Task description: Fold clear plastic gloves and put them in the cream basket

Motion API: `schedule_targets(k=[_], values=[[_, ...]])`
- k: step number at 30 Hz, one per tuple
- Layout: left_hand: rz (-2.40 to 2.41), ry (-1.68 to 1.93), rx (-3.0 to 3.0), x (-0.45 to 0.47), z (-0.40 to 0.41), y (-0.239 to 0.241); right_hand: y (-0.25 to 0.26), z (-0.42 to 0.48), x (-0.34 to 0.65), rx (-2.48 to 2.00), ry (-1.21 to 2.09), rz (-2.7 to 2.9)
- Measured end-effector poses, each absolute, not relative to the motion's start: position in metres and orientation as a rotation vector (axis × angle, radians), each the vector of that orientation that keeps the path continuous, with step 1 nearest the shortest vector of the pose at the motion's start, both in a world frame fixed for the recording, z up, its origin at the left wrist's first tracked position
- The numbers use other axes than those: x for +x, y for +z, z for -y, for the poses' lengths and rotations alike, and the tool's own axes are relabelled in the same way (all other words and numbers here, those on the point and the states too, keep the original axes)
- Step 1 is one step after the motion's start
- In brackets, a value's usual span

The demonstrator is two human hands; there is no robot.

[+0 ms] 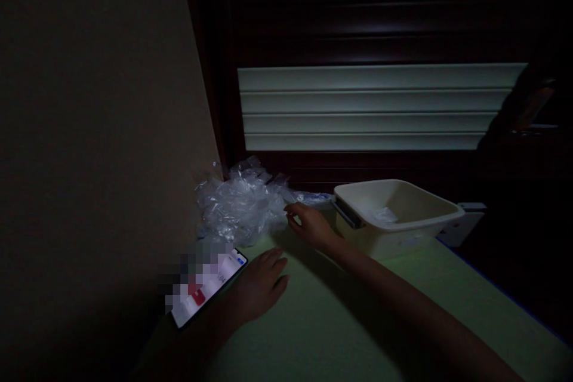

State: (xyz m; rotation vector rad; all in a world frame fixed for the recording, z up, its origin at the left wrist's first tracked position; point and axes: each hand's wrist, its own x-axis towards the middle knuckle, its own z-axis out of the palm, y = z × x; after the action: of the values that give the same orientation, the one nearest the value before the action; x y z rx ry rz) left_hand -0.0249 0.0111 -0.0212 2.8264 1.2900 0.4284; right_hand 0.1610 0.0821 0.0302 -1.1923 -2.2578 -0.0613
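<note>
My right hand reaches forward across the green table with its fingertips at the edge of a heap of crumpled clear plastic bags. Its fingers are curled and pinched at the plastic. My left hand lies flat on the table with fingers stretched out, right beside a lit phone that lies by the wall. A cream plastic tub stands just right of my right hand.
A beige wall closes the left side. Behind the table is a dark slatted shutter with a pale lit band. A small clear wrapper lies inside the tub. The room is dim.
</note>
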Motion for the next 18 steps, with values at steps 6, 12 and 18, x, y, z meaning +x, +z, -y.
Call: schedule_targets(k=[6, 12, 18], values=[[-1.284, 0.441, 2.844, -0.017, -0.01, -0.015, 0.044, -0.124, 0.1, -1.079, -0.013, 2.328], [-1.312, 0.366, 2.856, -0.013, -0.007, -0.008, 0.05, -0.162, 0.055, -1.006, -0.027, 2.421], [-1.332, 0.318, 2.84, -0.01, -0.008, -0.003, 0.048, -0.177, 0.047, -1.046, 0.04, 2.441]])
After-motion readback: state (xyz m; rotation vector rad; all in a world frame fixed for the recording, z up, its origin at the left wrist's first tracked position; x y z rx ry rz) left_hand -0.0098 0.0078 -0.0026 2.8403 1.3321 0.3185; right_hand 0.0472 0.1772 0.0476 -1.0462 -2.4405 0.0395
